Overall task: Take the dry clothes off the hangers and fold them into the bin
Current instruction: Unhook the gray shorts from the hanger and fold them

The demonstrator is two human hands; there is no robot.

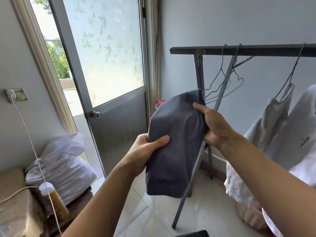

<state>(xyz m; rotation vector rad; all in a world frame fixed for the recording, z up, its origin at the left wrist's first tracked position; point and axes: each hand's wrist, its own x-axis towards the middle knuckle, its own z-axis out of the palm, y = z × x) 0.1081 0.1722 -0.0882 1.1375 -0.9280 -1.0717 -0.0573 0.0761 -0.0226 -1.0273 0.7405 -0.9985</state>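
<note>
A dark grey folded garment [174,142] hangs in the air between my hands, its ribbed hem pointing down. My left hand [145,151] grips its left edge with the thumb across the front. My right hand [213,127] pinches its upper right edge. Behind it stands a dark metal drying rack [242,50] with two bare wire hangers [222,84]. A third hanger [294,69] at the right carries a pale strappy garment [273,117], with a white garment [301,130] beside it. No bin is clearly in view.
A metal door with frosted glass [109,65] stands ajar at the left. White bags [63,168], a bottle [53,199] and a charger cable [27,130] sit on a low table at the lower left. The floor [150,211] is pale tile.
</note>
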